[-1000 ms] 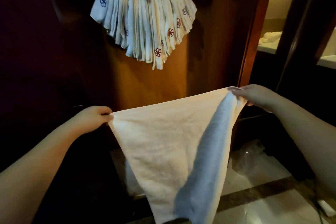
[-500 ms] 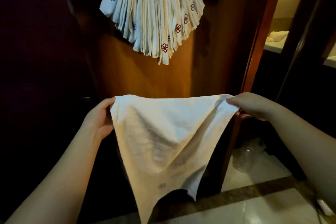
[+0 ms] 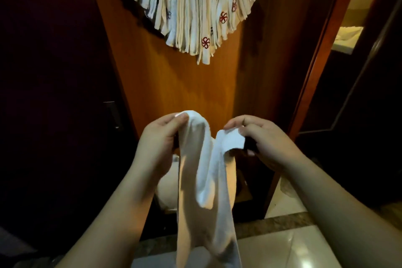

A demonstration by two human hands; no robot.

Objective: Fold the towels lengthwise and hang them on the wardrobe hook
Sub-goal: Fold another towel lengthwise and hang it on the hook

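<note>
- At 9 o'clock there is a dark door [image 3: 54, 93] in deep shadow, with a small metal handle [image 3: 112, 113] on its right edge.
- The left hand [image 3: 161, 137] is just left of the centre of the picture. Its thumb and fingers pinch the upper left corner of the white towel [image 3: 204, 180], at the top of a rounded fold.
- The towel hangs between the two hands, from the centre down toward 6 o'clock. It is gathered into a long narrow shape, and its lower end goes out of the picture at the bottom edge.
- At 12 o'clock a bunch of folded towels [image 3: 195, 6] hangs on the orange wooden wardrobe panel [image 3: 174, 85]. They spread like a fan, with small red and blue emblems near their ends. The hook itself I cannot see.
- The right hand [image 3: 261, 139] is just right of the centre. Its fingers are curled and grasp the other top corner of the towel.
- At 5 o'clock the glossy tiled floor [image 3: 293, 246] shows.
- At 3 o'clock a doorway [image 3: 348, 35] opens to a lit room.
</note>
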